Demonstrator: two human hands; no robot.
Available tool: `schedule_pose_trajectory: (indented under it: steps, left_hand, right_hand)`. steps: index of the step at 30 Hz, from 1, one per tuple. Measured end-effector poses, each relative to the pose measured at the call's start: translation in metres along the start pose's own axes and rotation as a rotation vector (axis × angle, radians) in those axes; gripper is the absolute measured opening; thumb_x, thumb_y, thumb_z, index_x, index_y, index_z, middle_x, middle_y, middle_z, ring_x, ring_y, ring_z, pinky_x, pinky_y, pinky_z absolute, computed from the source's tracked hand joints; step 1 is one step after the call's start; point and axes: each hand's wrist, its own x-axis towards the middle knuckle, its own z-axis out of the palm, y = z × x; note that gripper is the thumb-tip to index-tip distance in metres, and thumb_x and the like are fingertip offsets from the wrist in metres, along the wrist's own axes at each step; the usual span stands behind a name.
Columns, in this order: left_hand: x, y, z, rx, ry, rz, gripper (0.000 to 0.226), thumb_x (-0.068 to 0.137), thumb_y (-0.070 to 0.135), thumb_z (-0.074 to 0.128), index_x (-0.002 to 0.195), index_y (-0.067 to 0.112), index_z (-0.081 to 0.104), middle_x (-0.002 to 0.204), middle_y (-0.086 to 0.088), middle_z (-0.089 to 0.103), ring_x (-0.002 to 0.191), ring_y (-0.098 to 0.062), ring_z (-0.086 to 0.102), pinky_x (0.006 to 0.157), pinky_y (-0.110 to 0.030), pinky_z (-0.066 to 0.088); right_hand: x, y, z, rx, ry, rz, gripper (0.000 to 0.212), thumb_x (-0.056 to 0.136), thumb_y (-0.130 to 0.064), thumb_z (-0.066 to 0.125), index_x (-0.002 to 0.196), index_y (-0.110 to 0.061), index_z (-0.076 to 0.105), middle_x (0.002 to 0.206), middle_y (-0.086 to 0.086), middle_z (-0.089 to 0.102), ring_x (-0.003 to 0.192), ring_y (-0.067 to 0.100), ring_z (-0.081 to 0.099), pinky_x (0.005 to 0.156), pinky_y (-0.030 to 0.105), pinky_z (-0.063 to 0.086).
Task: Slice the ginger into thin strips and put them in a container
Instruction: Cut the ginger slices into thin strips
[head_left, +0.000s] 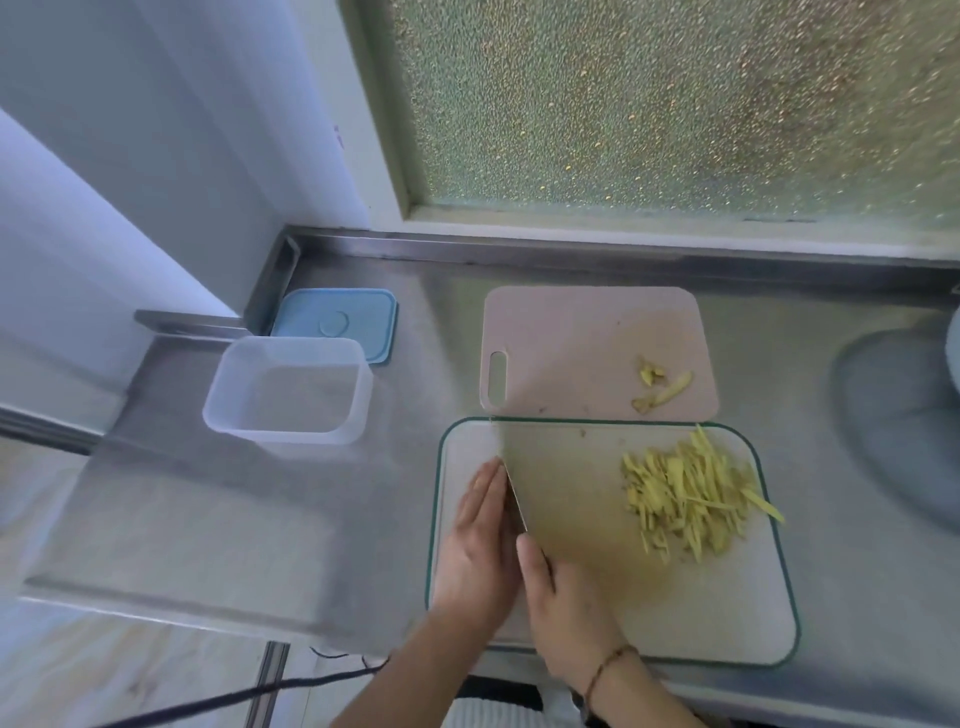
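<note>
While both hands work at the near left of the white cutting board, I see a broad cleaver blade standing nearly upright on it, its flat face toward the ginger strips. My left hand lies flat, fingers straight and together, pressed against the blade's left side. My right hand is curled at the blade's near end, thumb up along the steel; the handle itself is hidden under it. The strips lie heaped on the board's right half, apart from the blade. A few ginger scraps sit on the pink cutting board behind. Well left on the steel bench stands the clear plastic container, its blue lid just behind.
</note>
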Motion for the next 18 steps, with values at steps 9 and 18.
schedule_pose_trajectory:
  steps: [9, 18]
  left_hand:
    - [-0.005, 0.007, -0.015, 0.654, -0.146, -0.019, 0.092, 0.083, 0.069, 0.047, 0.156, 0.016, 0.03, 0.165, -0.006, 0.029, 0.153, -0.031, 0.021, 0.12, -0.057, 0.014]
    - [-0.026, 0.024, 0.005, 0.749, -0.452, 0.536, 0.116, 0.053, 0.095, 0.055, 0.146, 0.025, 0.043, 0.157, -0.004, 0.036, 0.144, -0.034, 0.032, 0.11, -0.063, 0.021]
  right_hand:
    - [-0.017, 0.041, -0.069, 0.166, 0.009, 0.172, 0.056, 0.088, -0.064, 0.037, 0.057, -0.017, 0.035, 0.041, -0.002, 0.033, 0.033, 0.015, 0.034, 0.044, 0.027, 0.03]
    - [-0.028, 0.051, -0.121, -0.396, 0.005, 0.004, 0.047, 0.085, -0.073, 0.029, 0.082, -0.033, 0.053, 0.071, -0.008, 0.061, 0.069, 0.004, 0.058, 0.063, 0.017, 0.045]
